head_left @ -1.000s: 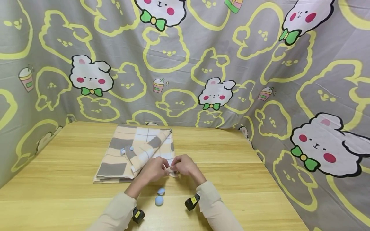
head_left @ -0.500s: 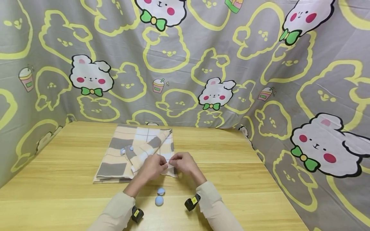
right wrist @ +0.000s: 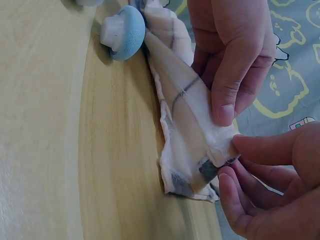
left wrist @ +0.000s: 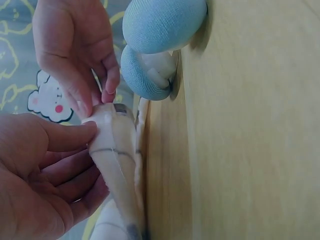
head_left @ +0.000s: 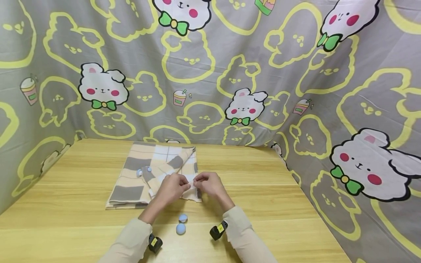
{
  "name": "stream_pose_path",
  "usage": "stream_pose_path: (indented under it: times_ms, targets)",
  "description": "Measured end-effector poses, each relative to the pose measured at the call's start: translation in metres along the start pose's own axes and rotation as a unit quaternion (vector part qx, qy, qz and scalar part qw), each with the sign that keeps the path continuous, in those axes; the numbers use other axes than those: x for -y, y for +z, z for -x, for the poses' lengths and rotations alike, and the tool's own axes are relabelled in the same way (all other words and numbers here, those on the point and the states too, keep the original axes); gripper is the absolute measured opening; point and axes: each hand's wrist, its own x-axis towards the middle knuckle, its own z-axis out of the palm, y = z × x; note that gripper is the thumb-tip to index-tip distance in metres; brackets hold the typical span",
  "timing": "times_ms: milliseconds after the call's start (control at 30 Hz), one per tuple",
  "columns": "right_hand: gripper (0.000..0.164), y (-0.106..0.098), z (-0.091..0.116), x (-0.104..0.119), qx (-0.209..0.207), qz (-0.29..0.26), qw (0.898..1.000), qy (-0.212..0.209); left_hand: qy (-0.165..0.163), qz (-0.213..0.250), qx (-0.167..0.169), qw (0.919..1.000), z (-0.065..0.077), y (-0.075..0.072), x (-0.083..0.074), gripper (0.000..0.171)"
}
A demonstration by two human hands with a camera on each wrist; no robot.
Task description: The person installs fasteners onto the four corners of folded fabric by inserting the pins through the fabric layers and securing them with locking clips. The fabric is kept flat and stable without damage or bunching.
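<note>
A folded plaid blanket (head_left: 128,175) in beige, grey and white lies on the table, its right part turned over diagonally. My left hand (head_left: 172,188) pinches the raised edge of its front right corner between thumb and fingers. Close beside it, my right hand (head_left: 210,184) pinches the same edge; in the right wrist view its thumb and fingers grip the folded blanket edge (right wrist: 220,145) near a grey patch. Two blue mushroom-shaped clips with whitish stems, a nearer clip (head_left: 181,229) and a farther clip (head_left: 182,218), lie on the table in front of the blanket.
Two more small blue clips (head_left: 144,171) sit on the blanket at the tip of the turned-over part. The wooden table (head_left: 263,204) reaches back to a grey curtain (head_left: 204,84) with cartoon prints. Black wrist cameras (head_left: 218,231) hang under both sleeves.
Both hands have shifted slightly away from me, drawing the pinched blanket edge back with them. More of the blanket's front right corner shows beneath them. The clips stay where they were.
</note>
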Motion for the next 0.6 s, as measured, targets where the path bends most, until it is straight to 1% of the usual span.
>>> stream_pose_path:
  times_ms: [233,367,500,600]
  targets:
    - [0.012,0.001,0.001,0.001,-0.004,0.0,1.0,-0.007,0.0,0.002,-0.003,1.0,0.0,0.0,0.0,0.016]
    - [0.013,0.0,0.001,0.003,-0.004,-0.007,1.0,-0.001,-0.003,-0.001,-0.003,1.0,0.0,-0.002,0.0,0.016]
    - [0.016,-0.007,0.001,0.005,-0.008,-0.022,1.0,0.015,-0.004,0.0,-0.002,1.0,0.0,-0.003,0.0,0.015]
    - [0.017,-0.016,0.0,0.005,-0.018,-0.014,1.0,0.021,-0.006,0.002,-0.002,1.0,0.0,-0.004,-0.001,0.014]
